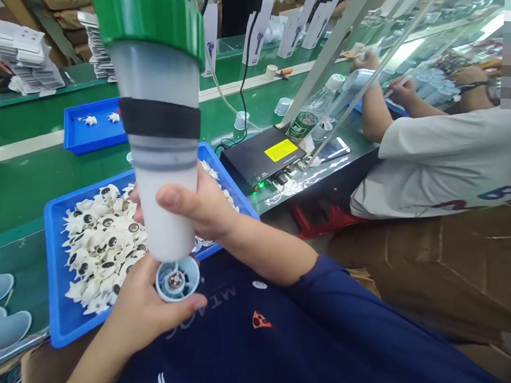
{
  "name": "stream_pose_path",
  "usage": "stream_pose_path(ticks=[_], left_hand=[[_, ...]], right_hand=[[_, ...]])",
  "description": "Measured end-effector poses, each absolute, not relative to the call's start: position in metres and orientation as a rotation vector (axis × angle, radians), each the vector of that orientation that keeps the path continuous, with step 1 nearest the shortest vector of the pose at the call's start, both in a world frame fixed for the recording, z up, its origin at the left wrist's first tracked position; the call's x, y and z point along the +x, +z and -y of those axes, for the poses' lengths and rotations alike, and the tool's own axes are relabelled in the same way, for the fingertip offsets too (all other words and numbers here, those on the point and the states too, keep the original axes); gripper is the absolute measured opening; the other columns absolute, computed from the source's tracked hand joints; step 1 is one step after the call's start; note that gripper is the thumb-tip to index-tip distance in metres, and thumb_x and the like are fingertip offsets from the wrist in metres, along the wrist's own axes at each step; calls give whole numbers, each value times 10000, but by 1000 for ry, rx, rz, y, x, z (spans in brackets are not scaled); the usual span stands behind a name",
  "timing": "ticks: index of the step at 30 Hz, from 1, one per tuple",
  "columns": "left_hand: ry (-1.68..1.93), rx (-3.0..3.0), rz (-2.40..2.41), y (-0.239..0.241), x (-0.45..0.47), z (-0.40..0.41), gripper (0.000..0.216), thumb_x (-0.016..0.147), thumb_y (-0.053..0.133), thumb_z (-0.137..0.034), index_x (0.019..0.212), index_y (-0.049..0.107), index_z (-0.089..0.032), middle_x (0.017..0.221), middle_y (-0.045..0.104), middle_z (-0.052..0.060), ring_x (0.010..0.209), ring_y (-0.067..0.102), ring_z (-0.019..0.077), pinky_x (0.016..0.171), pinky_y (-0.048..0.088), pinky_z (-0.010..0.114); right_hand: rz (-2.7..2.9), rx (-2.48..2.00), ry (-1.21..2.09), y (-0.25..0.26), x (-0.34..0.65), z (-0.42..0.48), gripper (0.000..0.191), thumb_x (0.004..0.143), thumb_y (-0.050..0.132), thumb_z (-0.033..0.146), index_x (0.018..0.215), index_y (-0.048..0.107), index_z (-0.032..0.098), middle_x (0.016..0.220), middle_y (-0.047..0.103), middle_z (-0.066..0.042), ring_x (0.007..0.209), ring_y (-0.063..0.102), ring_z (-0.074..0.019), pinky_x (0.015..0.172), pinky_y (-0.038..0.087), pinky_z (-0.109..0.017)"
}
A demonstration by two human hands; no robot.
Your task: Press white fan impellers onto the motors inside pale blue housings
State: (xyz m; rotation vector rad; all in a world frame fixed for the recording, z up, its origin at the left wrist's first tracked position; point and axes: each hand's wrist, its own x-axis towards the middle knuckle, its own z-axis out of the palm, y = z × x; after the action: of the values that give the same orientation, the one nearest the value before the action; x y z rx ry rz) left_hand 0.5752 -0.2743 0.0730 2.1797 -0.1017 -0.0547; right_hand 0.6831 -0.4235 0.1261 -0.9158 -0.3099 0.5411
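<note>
Pinching the light-blue housing (176, 279) between thumb and fingers, the left hand (146, 305) holds it beneath the green-topped cylinder (160, 119) clasped in the right hand (210, 209).

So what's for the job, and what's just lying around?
Seemingly for the job:
white plastic container with green top, in the right hand
light-blue round plastic housing, in the left hand
white finned plastic pieces

Probably lying about:
green-labelled clear plastic bottle
flat glossy phone
</note>
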Motion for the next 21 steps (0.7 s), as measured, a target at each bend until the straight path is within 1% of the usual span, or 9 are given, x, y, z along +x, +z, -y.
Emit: stream_pose_path(ticks=[4,6,8,11,13,14,16,19,21], left_hand=[[-131,2302,29,67,586,246,838,643,841,-713,1329,702,-252,1042,813,75,866,771,289,731,626,373],[15,2440,-180,60,590,221,862,647,827,-738,1373,693,-293,1064,808,67,866,767,300,728,622,394],[193,2523,-456,50,591,196,788,691,811,-747,1342,713,-314,1120,799,65,907,762,309,770,625,427],[462,2434,-695,36,591,172,747,707,836,-716,1299,733,-273,1164,793,63,1075,743,336,959,610,509],[541,2350,-682,33,593,169,733,706,849,-698,1267,742,-239,1073,801,46,1088,738,322,995,606,504],[543,2340,-653,32,595,170,703,709,849,-694,1234,751,-236,1031,799,33,1079,739,311,992,610,492],[516,2376,-616,31,597,172,635,712,844,-699,1155,766,-250,1031,793,21,1087,737,309,1005,605,496],[535,2405,-615,26,597,173,620,673,827,-734,1101,777,-288,1125,785,39,1134,727,347,1058,571,546],[591,2386,-637,20,594,170,646,631,808,-753,1097,782,-307,1125,783,54,1115,730,366,1063,563,564]], right_hand=[[320,-931,317,105,708,457,811,593,863,803,1081,529,248,930,655,-7,738,675,-152,655,640,-306],[260,-1042,138,86,722,489,838,590,879,791,1124,520,254,929,646,-9,745,673,-159,674,636,-316],[134,-1217,-52,66,732,523,935,571,888,799,1240,491,281,994,653,-25,808,688,-194,740,646,-363],[-27,-1530,-357,40,733,559,1136,621,804,864,1490,324,313,1267,612,-116,1176,674,-312,999,600,-519],[-55,-1821,-559,29,726,563,1152,660,788,845,1551,314,291,1403,528,-168,1454,499,-394,1159,463,-622],[-12,-1982,-624,26,722,558,1087,659,814,814,1522,400,301,1407,523,-164,1507,430,-421,1195,403,-652],[261,-2264,-630,25,718,536,772,695,861,712,1337,606,369,1334,589,-112,1471,451,-435,1210,356,-664],[927,-2483,-460,31,731,486,213,972,683,441,1173,706,374,1258,694,-41,1289,591,-335,1179,382,-585],[1145,-2676,-301,35,751,456,259,1048,508,220,1199,714,264,1281,713,-85,1208,625,-299,1089,424,-514]])
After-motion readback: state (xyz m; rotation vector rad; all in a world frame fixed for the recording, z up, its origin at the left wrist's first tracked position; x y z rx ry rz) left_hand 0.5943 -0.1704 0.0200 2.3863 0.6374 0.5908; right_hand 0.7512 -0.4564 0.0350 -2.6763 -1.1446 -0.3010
